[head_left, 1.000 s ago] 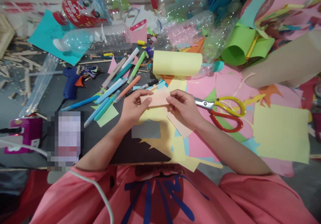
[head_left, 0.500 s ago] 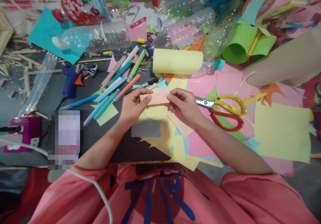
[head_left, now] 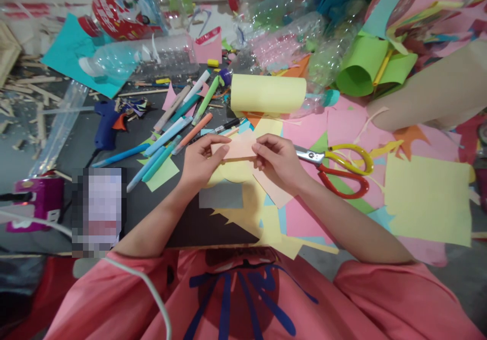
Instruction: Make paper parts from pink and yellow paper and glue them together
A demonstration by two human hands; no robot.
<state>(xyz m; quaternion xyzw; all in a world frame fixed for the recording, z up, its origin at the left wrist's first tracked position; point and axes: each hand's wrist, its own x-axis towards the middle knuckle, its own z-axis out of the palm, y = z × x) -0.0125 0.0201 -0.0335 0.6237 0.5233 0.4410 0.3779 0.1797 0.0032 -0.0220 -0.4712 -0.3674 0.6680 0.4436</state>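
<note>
A small piece of pale pink paper (head_left: 241,146) is stretched between my hands above the table. My left hand (head_left: 205,158) pinches its left end between thumb and fingers. At the other end, my right hand (head_left: 277,158) pinches the paper the same way. Scissors (head_left: 335,170) with one yellow and one red handle lie just right of my right hand, their blades partly hidden behind it. Under the hands are overlapping yellow and pink paper scraps (head_left: 272,223). A rolled yellow paper tube (head_left: 268,93) lies beyond the hands.
Several markers (head_left: 167,127) lie left of my hands, near a blue glue gun (head_left: 106,124). A phone (head_left: 102,208) and a purple power adapter (head_left: 38,203) are at the left. Plastic bottles (head_left: 144,53) fill the back. A large yellow sheet (head_left: 428,200) lies right.
</note>
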